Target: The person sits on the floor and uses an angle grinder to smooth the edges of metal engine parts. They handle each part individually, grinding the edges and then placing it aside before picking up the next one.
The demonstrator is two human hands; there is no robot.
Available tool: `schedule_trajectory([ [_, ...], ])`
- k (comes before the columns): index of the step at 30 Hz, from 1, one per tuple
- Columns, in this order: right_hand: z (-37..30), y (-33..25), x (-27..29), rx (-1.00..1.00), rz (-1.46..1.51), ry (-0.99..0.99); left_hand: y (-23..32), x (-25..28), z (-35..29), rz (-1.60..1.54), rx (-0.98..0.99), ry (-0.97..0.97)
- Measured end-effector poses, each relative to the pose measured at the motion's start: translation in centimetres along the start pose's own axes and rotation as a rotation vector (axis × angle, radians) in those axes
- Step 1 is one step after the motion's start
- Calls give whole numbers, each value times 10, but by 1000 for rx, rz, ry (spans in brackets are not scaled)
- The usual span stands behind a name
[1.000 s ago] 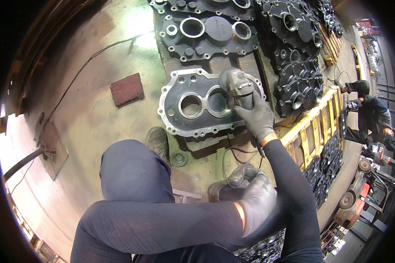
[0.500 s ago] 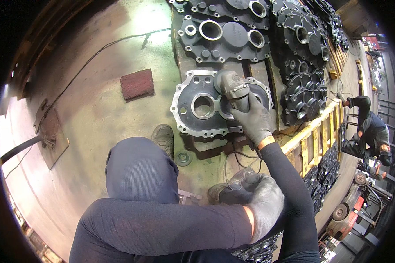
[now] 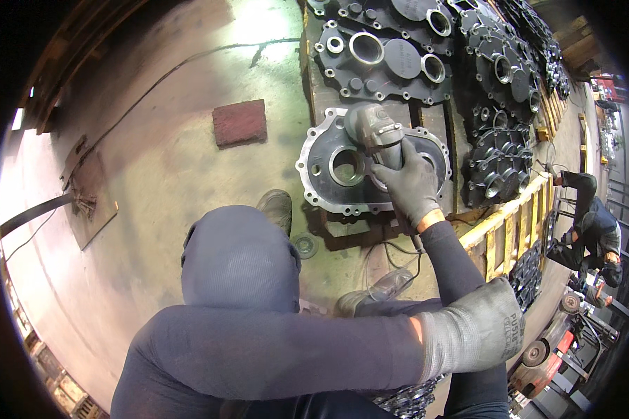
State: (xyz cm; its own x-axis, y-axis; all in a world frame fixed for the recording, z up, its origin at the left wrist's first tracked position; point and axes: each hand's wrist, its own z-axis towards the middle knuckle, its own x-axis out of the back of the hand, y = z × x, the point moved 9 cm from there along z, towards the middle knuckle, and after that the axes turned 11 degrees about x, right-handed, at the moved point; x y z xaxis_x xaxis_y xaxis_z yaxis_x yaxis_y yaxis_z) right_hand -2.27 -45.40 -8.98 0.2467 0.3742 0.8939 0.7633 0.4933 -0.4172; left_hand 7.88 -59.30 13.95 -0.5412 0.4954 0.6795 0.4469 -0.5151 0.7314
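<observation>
Grinder (image 3: pixel 376 131) is sitting over housing plate (image 3: pixel 326 143), right hand (image 3: pixel 411 183) gripping it. Plate is lying beyond this nearer hand, long axis running left-right at near edge of pallet (image 3: pixel 437 115). Left hand (image 3: pixel 475 329) is hanging back; grip, cannot tell.

The left hand (image 3: pixel 475 328), curled near the shoe (image 3: pixel 393 285) a second earlier, swung outward and ended across the right sleeve (image 3: pixel 458 262), hiding its elbow and exposing more of that shoe. The right hand (image 3: pixel 412 185) carried the power tool (image 3: pixel 379 133) leftward over the casting (image 3: pixel 323 143), so the tool and glove covered more of the bore beside the leftmost one. The view shifted too, putting the red block (image 3: pixel 240 123) farther right and higher.
</observation>
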Motion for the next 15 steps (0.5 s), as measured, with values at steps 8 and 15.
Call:
schedule_trajectory([
  [8, 2, -16, -12, 52, 27, -7, -12, 14, -11, 38, -36, 81],
  [15, -8, -38, -19, 77, 143, -89, -7, -29, 24, -35, 8, 366],
])
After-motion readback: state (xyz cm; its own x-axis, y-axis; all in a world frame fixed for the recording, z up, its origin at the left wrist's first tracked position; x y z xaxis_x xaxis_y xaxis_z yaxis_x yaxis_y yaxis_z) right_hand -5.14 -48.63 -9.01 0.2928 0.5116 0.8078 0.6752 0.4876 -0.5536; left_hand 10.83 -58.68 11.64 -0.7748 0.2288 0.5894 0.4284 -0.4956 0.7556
